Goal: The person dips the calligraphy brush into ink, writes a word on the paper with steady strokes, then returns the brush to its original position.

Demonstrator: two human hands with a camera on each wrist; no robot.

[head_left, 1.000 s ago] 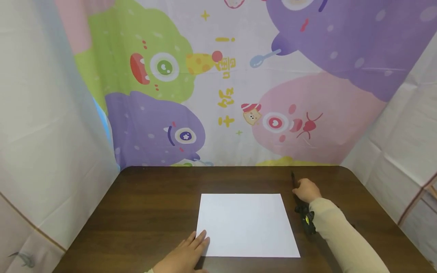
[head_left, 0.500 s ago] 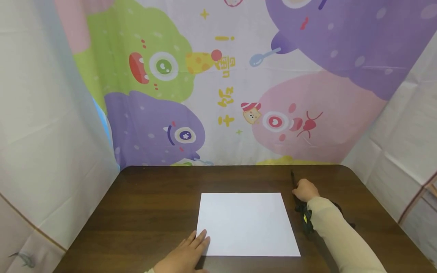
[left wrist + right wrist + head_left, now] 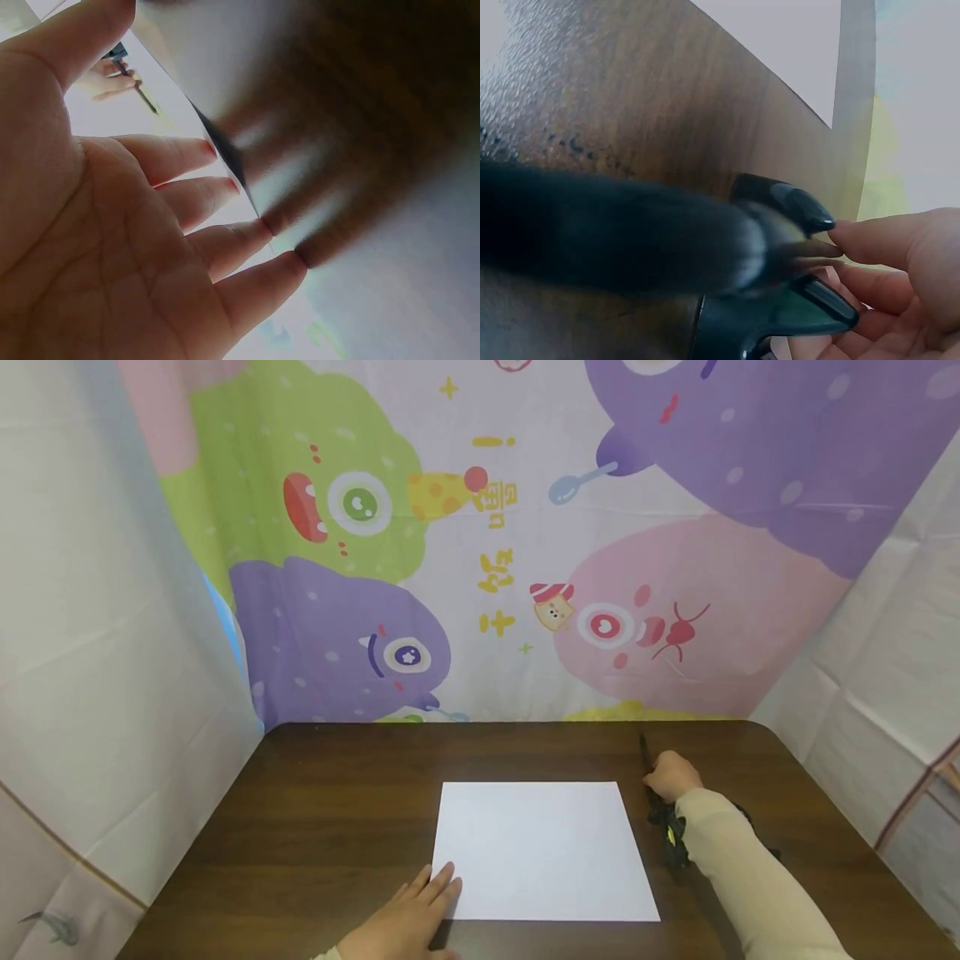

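My left hand [image 3: 405,914] lies with its fingers extended over the lower left edge of a blank white sheet of paper [image 3: 546,852]. In the left wrist view, the palm and fingers [image 3: 240,296] show close up beside the sheet's edge. Off the sheet's right side, my right hand [image 3: 672,775] holds a dark, slender pen-like stick [image 3: 643,752], whose far end points away from me. In the right wrist view, a thick blurred dark cylinder [image 3: 615,229] runs toward my pinching thumb and fingers. Black curved prongs [image 3: 795,202] lie around that pinch. The stick's exact kind is unclear.
A dark brown wooden table [image 3: 337,814] lies beneath the paper. Behind its far edge hangs a cartoon-printed cloth [image 3: 495,677], with pale curtains [image 3: 90,610] at both sides. A black device [image 3: 671,839] sits at my right wrist.
The view shifts very slightly. My right hand stays at nearly the same spot with the stick in it, its sleeve slightly further left. My left hand keeps its place on the paper.
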